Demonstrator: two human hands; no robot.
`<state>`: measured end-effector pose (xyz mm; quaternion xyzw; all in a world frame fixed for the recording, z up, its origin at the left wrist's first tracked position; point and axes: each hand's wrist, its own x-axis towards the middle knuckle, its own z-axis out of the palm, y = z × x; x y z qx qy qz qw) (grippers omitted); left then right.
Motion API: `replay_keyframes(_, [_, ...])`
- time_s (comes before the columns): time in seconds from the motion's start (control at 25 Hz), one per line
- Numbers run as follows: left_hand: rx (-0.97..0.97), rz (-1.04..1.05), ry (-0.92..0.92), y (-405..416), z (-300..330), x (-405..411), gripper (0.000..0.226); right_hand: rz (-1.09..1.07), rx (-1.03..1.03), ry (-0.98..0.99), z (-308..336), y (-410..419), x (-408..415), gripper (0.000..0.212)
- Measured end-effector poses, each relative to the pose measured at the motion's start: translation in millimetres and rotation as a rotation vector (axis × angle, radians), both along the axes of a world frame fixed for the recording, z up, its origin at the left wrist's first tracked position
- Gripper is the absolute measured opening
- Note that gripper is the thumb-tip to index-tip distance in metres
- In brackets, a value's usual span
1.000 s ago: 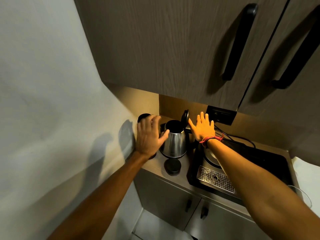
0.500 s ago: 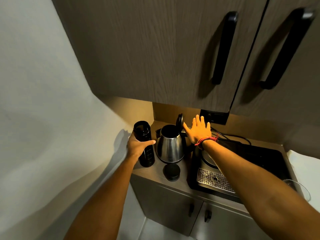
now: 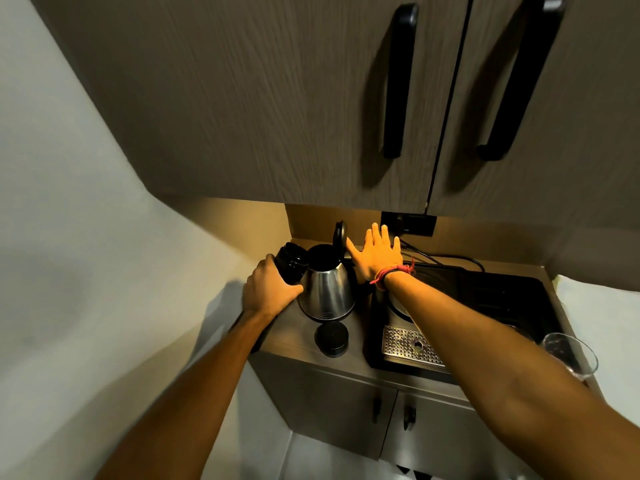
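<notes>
Left grip [image 3: 268, 289] curled round a black bottle [image 3: 292, 263], tilted at 10 o'clock of the kettle [image 3: 327, 289], bottle mouth close beside the kettle's open top. Kettle upright on the table [image 3: 294, 336]. Cap [image 3: 331, 338] lying loose at 6 o'clock of the kettle. Lid [image 3: 340, 235] raised. Right grip [image 3: 377, 254] flat, fingers spread, holding nothing, thumb by the lid at 2 o'clock. Likely risks: pour missing the opening and wetting the table; lid falling shut; kettle nudged by the bottle.
</notes>
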<state>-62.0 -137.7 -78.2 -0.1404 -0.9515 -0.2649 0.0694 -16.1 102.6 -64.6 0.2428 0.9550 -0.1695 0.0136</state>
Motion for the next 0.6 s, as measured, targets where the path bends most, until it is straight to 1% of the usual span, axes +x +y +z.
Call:
replay_keyframes(0.16, [-0.280,0.002,0.129,8,15,-1,0.074,0.010,-0.006,0.017,0,3,0,0.096])
replay_keyframes(0.24, [-0.373,0.020,0.185,12,23,-2,0.072,0.018,0.004,0.029,-2,3,0,0.097])
replay_keyframes(0.36, [-0.464,0.016,0.197,19,33,-2,0.068,0.028,0.021,0.044,-2,5,0,0.098])
replay_keyframes(0.6, [-0.582,-0.015,0.224,25,43,-4,0.065,0.038,0.042,0.043,-2,6,0,0.099])
